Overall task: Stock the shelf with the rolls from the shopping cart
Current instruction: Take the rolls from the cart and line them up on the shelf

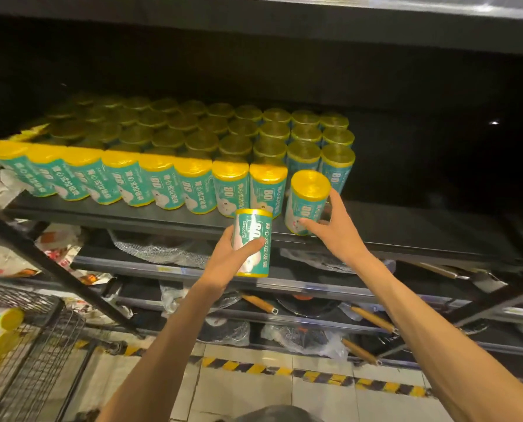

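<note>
Several teal rolls with yellow tops (pixel 193 166) stand packed in rows on the black shelf (pixel 406 236), filling its left and middle part. My right hand (pixel 333 226) grips one upright roll (pixel 307 202) at the right end of the front row, its base at the shelf's front edge. My left hand (pixel 233 257) holds another roll (pixel 253 239) upright in the air just below and in front of the shelf edge. At the bottom left is the wire shopping cart (pixel 32 360) with more rolls (pixel 1 321) lying in it.
The shelf's right part is dark and bare. A shelf board (pixel 254 22) hangs close above. Lower shelves hold pans with wooden handles (pixel 373 321) and plastic-wrapped goods (pixel 163 248). A slanted black frame bar (pixel 56 269) runs at left. Yellow-black tape (pixel 284 371) marks the tiled floor.
</note>
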